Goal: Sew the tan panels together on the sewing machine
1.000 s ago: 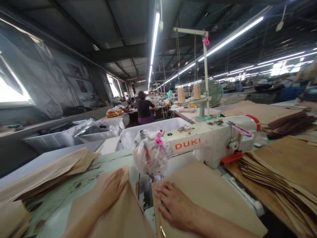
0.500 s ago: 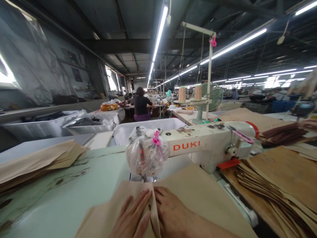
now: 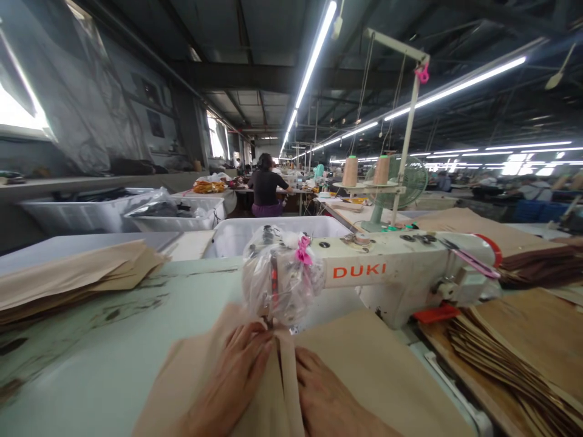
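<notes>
A beige fabric piece (image 3: 355,346) lies under the sewing machine's needle area, with a folded strip (image 3: 288,370) running back from it toward me. My left hand (image 3: 234,373) lies on the cloth left of this strip, its slightly bent fingers pressing down close to the presser foot (image 3: 268,321). Just right of the strip, my right hand (image 3: 325,388) rests on the fabric, fingers stretched forward. The white sewing machine (image 3: 355,270) is marked DUKI, and clear plastic (image 3: 282,279) tied with a pink band covers its head. The fingertips' exact contact is partly hidden.
Beige fabric pieces (image 3: 82,273) are stacked on the left of the table. On the right are layered brown pieces (image 3: 510,364) and a darker stack (image 3: 537,264). A white bin (image 3: 282,227) stands behind the machine, beside thread cones (image 3: 350,172). A person (image 3: 268,185) sits farther back.
The cloth has moved forward under the machine head. My left hand has shifted forward with it, its fingers more bent. The view has turned slightly left.
</notes>
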Demonstrator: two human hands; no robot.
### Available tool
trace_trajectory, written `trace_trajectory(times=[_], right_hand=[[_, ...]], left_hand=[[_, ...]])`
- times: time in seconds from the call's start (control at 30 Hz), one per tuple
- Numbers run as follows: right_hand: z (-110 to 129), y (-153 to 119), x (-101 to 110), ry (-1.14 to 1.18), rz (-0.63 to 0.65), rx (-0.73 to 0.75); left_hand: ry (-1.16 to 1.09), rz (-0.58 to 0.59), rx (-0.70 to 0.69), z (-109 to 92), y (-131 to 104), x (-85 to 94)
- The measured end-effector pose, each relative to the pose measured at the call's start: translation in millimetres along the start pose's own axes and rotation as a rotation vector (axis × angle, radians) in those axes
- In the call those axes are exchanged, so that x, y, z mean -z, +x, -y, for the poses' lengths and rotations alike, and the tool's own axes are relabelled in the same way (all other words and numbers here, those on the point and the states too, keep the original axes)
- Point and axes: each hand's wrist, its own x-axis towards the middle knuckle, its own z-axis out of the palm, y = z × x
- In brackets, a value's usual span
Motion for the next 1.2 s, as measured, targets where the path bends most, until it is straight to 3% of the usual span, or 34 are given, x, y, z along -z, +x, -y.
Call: trace_trajectory(times=[0.27, 0.47, 0.67, 1.2], right_hand=[[16, -1, 18, 0.034, -0.022, -0.036], [24, -4, 28, 0.030, 0.052, -0.119], [24, -4, 29, -0.016, 0.103, -0.131], [19, -5, 27, 0.074, 0.157, -0.168]], left_hand=[[0.086, 0.022, -0.088, 1, -47, -7.5], [0.222, 0.137, -0.121, 8, -39, -9.7], [0.272, 0.047, -0.259, -2, -49, -0.6], [0.321, 0.021, -0.299, -19, -46, 19.8]])
